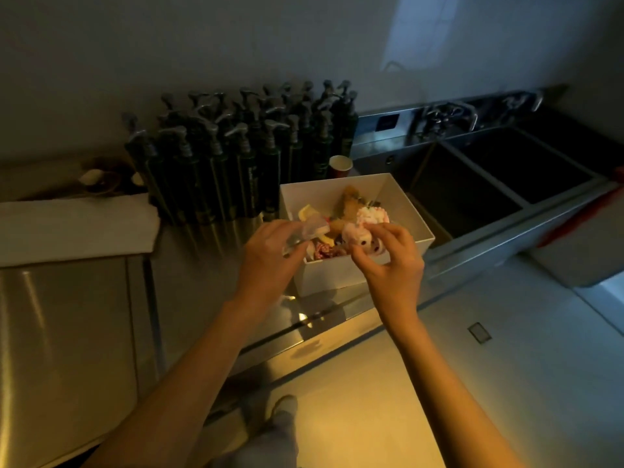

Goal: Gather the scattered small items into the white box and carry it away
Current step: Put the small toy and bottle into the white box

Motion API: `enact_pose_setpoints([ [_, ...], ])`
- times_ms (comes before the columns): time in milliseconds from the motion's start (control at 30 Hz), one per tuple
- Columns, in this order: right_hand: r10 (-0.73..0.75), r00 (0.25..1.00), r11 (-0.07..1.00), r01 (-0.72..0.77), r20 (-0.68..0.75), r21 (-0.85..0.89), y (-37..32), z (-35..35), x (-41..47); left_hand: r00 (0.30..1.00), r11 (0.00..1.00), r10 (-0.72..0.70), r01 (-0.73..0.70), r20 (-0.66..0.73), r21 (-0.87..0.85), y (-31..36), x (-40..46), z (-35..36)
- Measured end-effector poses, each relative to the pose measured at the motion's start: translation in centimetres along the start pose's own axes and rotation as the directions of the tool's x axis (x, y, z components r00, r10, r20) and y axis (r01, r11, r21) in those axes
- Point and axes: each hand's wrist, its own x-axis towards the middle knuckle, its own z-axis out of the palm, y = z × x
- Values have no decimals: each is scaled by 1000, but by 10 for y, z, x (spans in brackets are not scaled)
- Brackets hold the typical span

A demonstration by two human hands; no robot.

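Over the near rim of the white box (pixel 408 211) both of your hands are busy. Your left hand (pixel 270 258) pinches a small clear piece (pixel 312 228) — plastic wrap or a little cup, the dim light makes it hard to tell which — just above the box's left wall. Your right hand (pixel 391 261) pinches a pink-and-white soft toy (pixel 361 236) at the front edge, fingers curled round it.

That box sits on the steel counter (pixel 209 238), between the crowd of dark pump bottles (pixel 236 146) and the sink (pixel 472 184), with a red paper cup (pixel 340 165) close behind it. It already holds a colourful heap of small items (pixel 341 211), piled high toward the back.

To finish this step well, bring each piece fully past the rim before you let go — the toy looks bulky and could roll off the heap and over the low front wall. Set it toward the emptier right side, then press the pile down lightly. Let go of the clear piece low, since it looks light enough to drift.
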Motion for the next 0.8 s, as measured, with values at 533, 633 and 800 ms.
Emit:
enact_pose_setpoints([
  [533,75,993,992,-65,87,-108,114,17,115,953,975,-210,187,219,122,-42,106,132],
  [633,85,987,991,-70,134,-111,127,13,116,931,965,-252,220,264,145,-46,103,139],
  [800,16,972,994,9,235,-105,148,3,129,955,966,-225,193,192,174,-40,102,139],
])
